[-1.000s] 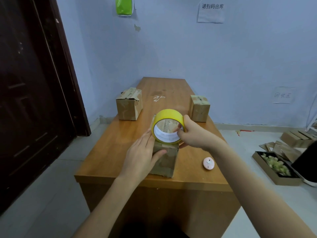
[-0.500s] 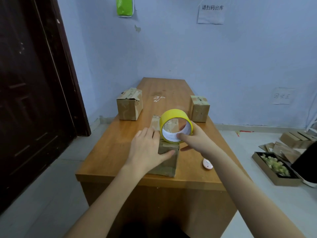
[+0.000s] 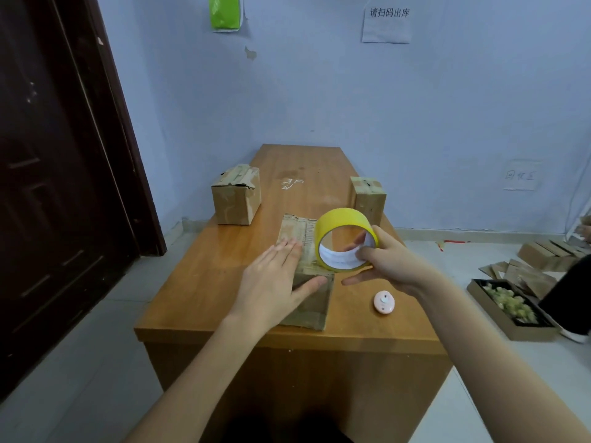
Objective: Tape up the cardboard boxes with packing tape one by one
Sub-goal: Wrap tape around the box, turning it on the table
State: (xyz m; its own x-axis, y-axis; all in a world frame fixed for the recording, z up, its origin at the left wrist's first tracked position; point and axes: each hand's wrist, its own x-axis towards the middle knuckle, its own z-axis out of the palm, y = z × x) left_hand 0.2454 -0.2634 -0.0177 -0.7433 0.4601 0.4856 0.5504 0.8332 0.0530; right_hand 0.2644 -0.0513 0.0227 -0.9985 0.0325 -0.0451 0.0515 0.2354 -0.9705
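A worn cardboard box stands near the front edge of the wooden table. My left hand lies flat on its top, fingers straight, thumb along the front edge. My right hand grips a yellow roll of packing tape, thumb inside the core, holding it upright over the box's right side. Two more boxes stand farther back: a taped one at the left and a smaller one at the right.
A small round pink object lies on the table right of the near box. On the floor at the right are a tray of pale pieces and flattened cardboard. A dark door stands at the left.
The tape roll has moved right and slightly down, off the box's middle. My left hand has slid up from the box's left side onto its top.
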